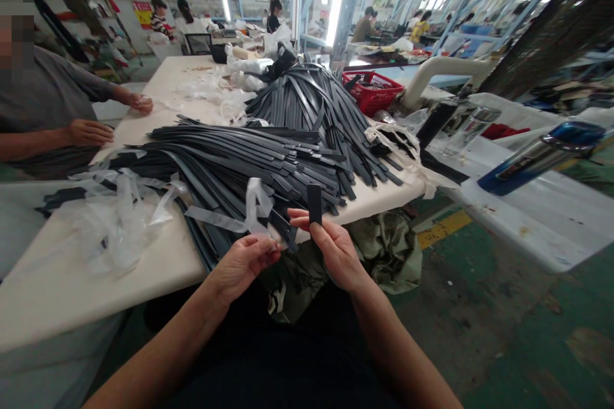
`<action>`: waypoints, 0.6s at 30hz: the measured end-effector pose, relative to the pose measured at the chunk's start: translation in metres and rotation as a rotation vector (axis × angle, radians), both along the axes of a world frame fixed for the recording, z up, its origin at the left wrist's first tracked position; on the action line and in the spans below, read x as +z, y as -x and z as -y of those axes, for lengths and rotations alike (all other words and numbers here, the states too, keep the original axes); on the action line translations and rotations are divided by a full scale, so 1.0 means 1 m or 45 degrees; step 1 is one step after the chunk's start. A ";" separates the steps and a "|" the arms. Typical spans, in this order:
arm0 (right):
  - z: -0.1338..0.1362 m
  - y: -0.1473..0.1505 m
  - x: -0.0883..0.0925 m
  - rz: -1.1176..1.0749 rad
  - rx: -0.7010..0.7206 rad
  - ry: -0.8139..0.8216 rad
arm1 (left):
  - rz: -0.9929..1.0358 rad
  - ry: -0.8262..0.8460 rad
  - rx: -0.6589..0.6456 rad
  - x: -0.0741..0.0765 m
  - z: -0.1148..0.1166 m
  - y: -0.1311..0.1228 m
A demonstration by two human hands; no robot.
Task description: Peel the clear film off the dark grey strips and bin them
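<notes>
Far left, a co-worker in a grey top, one hand [91, 132] near the table edge, the other at a bit of white stuff, too small to tell. Next, a loose heap of clear film [118, 223] on the cream table [48, 313]; looks like film already off some strips, so the work seems well started. Then the front pile of dark strips [249, 163], roughly lined up, long axes running left to right with near ends angled down toward the wearer; by the look of it plenty left, though can't tell which are finished. Left hand [244, 262] at the table's front edge, thumb and fingers pinched together, apparently on a translucent film strip [258, 201] that curls up above them. Just right, the right hand [338, 252] grips a dark strip [314, 203] between thumb and fingers, in front of the pile; its squared end points up and away from the wearer, long axis near upright, lower part hidden by the hand. This one seems mid-handling, can't tell if it's bare. Behind, a rear pile [300, 96] fans down toward the right table edge, red basket [377, 102] beyond it.
</notes>
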State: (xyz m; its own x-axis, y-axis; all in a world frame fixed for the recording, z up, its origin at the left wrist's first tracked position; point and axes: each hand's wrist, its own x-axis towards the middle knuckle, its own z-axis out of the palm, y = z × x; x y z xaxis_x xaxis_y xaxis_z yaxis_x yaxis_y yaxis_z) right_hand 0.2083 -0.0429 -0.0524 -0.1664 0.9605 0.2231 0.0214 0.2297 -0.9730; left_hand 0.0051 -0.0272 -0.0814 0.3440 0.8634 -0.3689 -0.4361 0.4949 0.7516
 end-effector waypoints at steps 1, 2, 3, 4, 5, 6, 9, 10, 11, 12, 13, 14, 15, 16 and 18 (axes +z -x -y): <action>0.007 -0.003 -0.002 0.026 -0.021 0.050 | 0.070 0.035 0.048 0.001 -0.002 0.000; 0.015 -0.006 -0.005 0.065 -0.008 0.112 | 0.131 0.062 0.086 0.003 -0.003 -0.001; 0.023 -0.007 -0.007 0.114 0.028 0.174 | 0.184 0.089 0.114 0.004 -0.004 -0.002; 0.031 -0.007 -0.009 0.172 0.077 0.225 | 0.226 0.117 0.138 0.005 -0.005 -0.003; 0.038 -0.006 -0.012 0.234 0.126 0.256 | 0.261 0.146 0.165 0.006 -0.006 -0.005; 0.044 -0.004 -0.014 0.298 0.163 0.268 | 0.290 0.172 0.191 0.006 -0.007 -0.007; 0.053 0.006 -0.019 0.469 0.194 0.242 | 0.331 0.195 0.230 0.008 -0.009 -0.012; 0.053 0.009 -0.020 0.503 0.186 0.228 | 0.330 0.188 0.224 0.008 -0.009 -0.013; 0.052 0.011 -0.021 0.529 0.163 0.205 | 0.325 0.184 0.214 0.008 -0.008 -0.015; 0.050 0.013 -0.022 0.550 0.132 0.178 | 0.321 0.190 0.203 0.009 -0.008 -0.016; 0.048 0.014 -0.022 0.564 0.100 0.153 | 0.321 0.206 0.200 0.009 -0.007 -0.018; 0.046 0.015 -0.023 0.574 0.074 0.135 | 0.326 0.229 0.201 0.010 -0.007 -0.019; 0.044 0.015 -0.023 0.579 0.054 0.126 | 0.331 0.252 0.207 0.010 -0.006 -0.020; 0.043 0.015 -0.023 0.583 0.042 0.125 | 0.335 0.272 0.215 0.011 -0.005 -0.021; 0.041 0.015 -0.024 0.603 0.042 0.126 | 0.331 0.291 0.227 0.011 -0.005 -0.023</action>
